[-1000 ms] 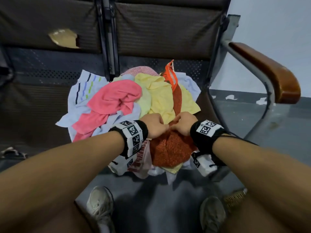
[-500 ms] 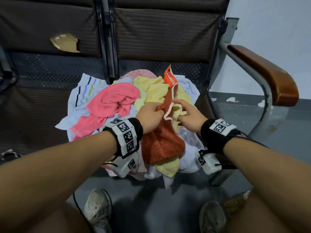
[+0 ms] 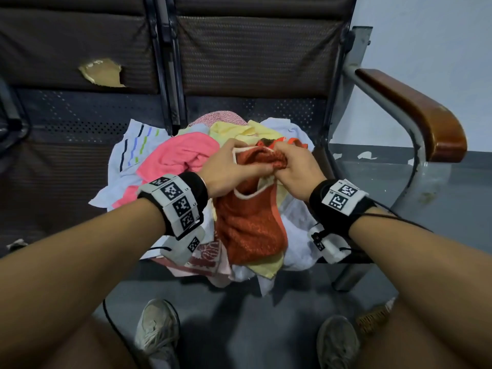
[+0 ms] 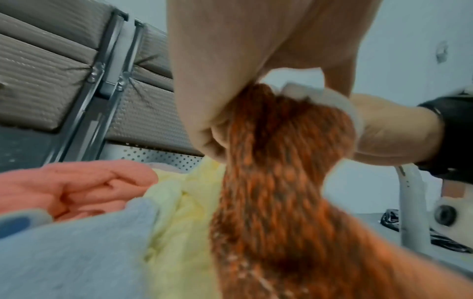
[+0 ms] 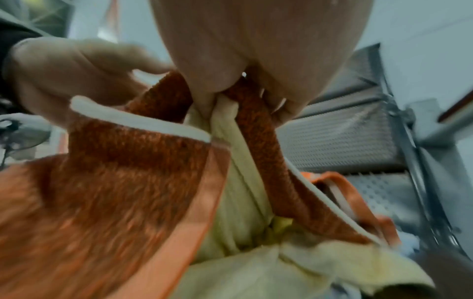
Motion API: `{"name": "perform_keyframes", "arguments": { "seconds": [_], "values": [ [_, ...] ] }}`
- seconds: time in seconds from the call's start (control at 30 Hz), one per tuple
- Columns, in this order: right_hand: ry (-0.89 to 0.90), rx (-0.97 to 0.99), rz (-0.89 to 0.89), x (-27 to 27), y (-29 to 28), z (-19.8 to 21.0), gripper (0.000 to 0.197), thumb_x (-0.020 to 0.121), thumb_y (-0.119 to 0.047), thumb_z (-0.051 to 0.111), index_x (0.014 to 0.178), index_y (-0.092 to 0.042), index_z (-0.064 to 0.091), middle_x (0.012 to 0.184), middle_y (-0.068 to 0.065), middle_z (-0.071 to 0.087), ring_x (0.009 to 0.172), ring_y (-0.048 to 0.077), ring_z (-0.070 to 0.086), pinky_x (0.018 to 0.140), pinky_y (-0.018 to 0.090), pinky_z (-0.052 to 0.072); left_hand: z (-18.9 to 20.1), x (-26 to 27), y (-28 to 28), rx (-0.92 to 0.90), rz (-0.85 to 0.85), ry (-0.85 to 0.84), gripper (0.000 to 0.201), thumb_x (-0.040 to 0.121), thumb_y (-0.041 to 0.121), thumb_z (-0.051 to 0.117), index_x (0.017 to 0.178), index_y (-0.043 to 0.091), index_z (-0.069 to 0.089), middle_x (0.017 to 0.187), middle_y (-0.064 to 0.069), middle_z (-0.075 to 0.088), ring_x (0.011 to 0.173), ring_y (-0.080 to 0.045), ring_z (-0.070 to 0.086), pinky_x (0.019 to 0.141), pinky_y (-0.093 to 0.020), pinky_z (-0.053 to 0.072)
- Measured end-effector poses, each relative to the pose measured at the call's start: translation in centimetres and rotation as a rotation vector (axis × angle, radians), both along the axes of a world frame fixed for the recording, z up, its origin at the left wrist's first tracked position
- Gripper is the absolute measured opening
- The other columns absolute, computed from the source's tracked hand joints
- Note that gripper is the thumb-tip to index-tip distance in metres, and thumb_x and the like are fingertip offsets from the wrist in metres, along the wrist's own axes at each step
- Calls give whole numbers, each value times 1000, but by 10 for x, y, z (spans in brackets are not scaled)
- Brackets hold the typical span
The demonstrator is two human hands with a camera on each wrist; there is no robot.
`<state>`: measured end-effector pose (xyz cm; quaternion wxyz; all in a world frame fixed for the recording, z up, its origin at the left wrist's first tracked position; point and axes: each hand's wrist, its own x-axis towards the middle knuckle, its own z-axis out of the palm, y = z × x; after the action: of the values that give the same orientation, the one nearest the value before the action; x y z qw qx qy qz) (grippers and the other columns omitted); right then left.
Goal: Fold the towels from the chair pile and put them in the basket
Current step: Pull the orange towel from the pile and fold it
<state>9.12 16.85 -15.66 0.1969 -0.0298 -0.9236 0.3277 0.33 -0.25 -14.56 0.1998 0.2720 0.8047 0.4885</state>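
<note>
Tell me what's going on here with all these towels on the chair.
A person is sorting a pile of towels on the chair. Both hands grip the top edge of the orange towel: the left hand and right hand sit close together, lifting it off the pile. The right hand seems to pinch a bit of the yellow towel along with it. The pink towel lies beside them. Nothing looks folded yet.

Left hand [image 3: 230, 169] and right hand [image 3: 294, 169] side by side, fingers [image 3: 279, 149] curled, forearms extended

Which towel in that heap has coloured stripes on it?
The white towel at the pile's far left edge, beside the pink towel. It alone carries black, blue and green stripes; the others look plain.
</note>
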Motion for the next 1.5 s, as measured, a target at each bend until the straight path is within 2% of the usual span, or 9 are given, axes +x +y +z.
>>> {"name": "perform_keyframes", "arguments": {
  "seconds": [0.17,0.27,0.43,0.7,0.83,0.97,1.1,1.3,1.5],
  "values": [
    [-143,-32,78,2,-6,4,25,72,-27,68,87,-29,49,79,-8,59,74,15,55,68,30,46,0,3,3,-101,-45,280,6,82,11,68,84,16,71,81,-4,72,82,-23,67,78,-36,53],
    [-335,41,24,6,7,-7,30,82,-20,71,108,-13,57,98,8,68,90,27,63,82,43,51,7,4,3,40,-26,225,26,86,2,60,81,25,71,77,9,69,79,-11,63,78,-27,50],
    [-335,57,-123,16,29,-20,29,89,0,54,107,-15,71,113,10,72,110,30,64,94,35,51,10,17,4,96,-141,140,13,89,13,68,94,18,78,89,9,77,90,-10,71,85,-24,53],
    [62,-157,-196,12,22,20,10,82,-20,54,78,-29,54,82,-8,66,84,19,63,78,35,50,10,6,4,-142,-24,318,8,87,23,69,92,17,69,86,-3,72,82,-21,66,76,-32,51],
    [-95,18,-125,19,25,12,21,81,-31,74,79,-30,53,76,-14,60,77,14,57,70,28,40,11,1,11,-82,173,179,26,92,22,55,68,13,62,66,-6,61,73,-27,59,65,-33,44],
    [-540,151,-181,33,43,-4,19,88,-35,71,89,-17,69,89,5,70,90,27,66,82,33,51,17,-14,11,194,382,-57,34,76,19,45,92,-3,65,91,-20,66,91,-36,65,87,-53,51],
    [-310,44,-255,36,50,1,31,94,-28,63,64,-22,58,64,-5,57,74,22,60,67,30,39,12,-21,5,160,384,-57,35,62,17,51,90,1,64,84,-16,66,92,-42,68,75,-48,55],
    [-82,-300,41,40,25,15,32,92,-8,56,109,-32,43,59,-6,53,46,14,41,48,27,36,23,-19,8,275,485,-241,22,63,33,69,67,12,74,73,-2,75,77,-24,74,68,-39,57],
    [-322,228,210,35,2,21,45,77,8,42,83,-27,70,89,-13,67,84,6,61,87,31,50,29,-24,9,352,439,-354,38,85,12,55,49,18,66,58,1,64,52,-18,63,50,-25,48]
  ]
}}
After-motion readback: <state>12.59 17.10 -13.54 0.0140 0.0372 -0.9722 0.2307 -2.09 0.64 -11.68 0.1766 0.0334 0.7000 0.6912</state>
